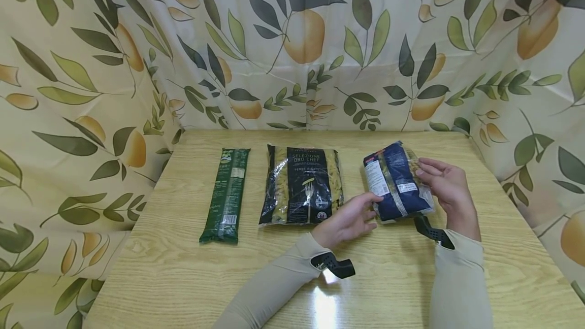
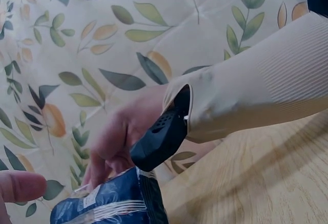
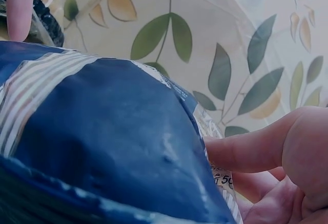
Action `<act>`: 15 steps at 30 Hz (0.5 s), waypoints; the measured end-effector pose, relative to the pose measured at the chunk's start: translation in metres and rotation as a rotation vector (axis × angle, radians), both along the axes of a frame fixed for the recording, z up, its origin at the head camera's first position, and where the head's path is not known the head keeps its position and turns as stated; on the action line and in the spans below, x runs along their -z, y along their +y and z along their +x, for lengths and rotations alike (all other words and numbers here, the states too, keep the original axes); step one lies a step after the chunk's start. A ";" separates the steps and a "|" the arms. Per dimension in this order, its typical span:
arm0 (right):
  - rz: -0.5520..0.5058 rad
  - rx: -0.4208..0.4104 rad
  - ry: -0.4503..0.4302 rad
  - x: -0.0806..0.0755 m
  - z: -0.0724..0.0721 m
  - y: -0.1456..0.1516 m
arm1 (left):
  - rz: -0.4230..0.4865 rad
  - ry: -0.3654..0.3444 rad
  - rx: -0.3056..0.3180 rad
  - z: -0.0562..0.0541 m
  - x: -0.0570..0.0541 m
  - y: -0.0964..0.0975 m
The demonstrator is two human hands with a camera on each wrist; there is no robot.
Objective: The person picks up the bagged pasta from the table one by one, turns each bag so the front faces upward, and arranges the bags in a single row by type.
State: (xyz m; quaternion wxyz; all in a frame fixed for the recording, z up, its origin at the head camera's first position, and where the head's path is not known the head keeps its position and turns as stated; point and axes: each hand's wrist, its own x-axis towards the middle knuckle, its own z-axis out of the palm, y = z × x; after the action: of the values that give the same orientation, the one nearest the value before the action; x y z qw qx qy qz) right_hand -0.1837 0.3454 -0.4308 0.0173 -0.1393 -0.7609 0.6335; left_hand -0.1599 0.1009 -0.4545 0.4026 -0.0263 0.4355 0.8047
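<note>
A blue pasta bag (image 1: 394,182) with a clear side and white labels stands tilted at the right of the table. My right hand (image 1: 445,187) grips its right edge, and in the right wrist view the thumb (image 3: 246,149) presses at the side of the bag with the other fingers lower down. At the bag's lower left edge is my left hand (image 1: 349,220), its fingers loosely extended and a fingertip right at the wrapper. In the left wrist view a left fingertip (image 2: 23,185) shows beside the bag (image 2: 110,203).
To the left lies a large black bag of penne (image 1: 308,184), close to my left hand. Farther left is a long green spaghetti pack (image 1: 226,194). All are on a light wooden table (image 1: 160,268), with leaf-and-fruit patterned cloth (image 1: 283,65) behind and at both sides.
</note>
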 end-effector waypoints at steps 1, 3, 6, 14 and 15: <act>0.026 0.000 0.000 -0.001 0.000 -0.001 | 0.001 0.000 0.003 0.000 0.000 0.000; 0.087 -0.002 -0.003 -0.003 0.000 -0.004 | -0.001 0.002 0.006 -0.001 0.000 -0.001; 0.114 0.004 0.002 -0.004 -0.001 -0.006 | -0.003 -0.001 0.004 -0.001 0.000 -0.001; 0.122 0.033 0.014 -0.009 0.000 -0.010 | -0.008 0.008 0.005 -0.002 0.001 0.000; 0.135 0.035 0.014 -0.010 0.000 -0.010 | -0.013 0.010 0.004 -0.002 0.001 0.000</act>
State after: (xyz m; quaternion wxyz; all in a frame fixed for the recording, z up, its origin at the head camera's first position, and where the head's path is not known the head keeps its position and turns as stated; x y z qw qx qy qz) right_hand -0.1834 0.3350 -0.4206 0.0429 -0.1468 -0.7992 0.5812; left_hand -0.1616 0.1012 -0.4559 0.4017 -0.0239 0.4428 0.8013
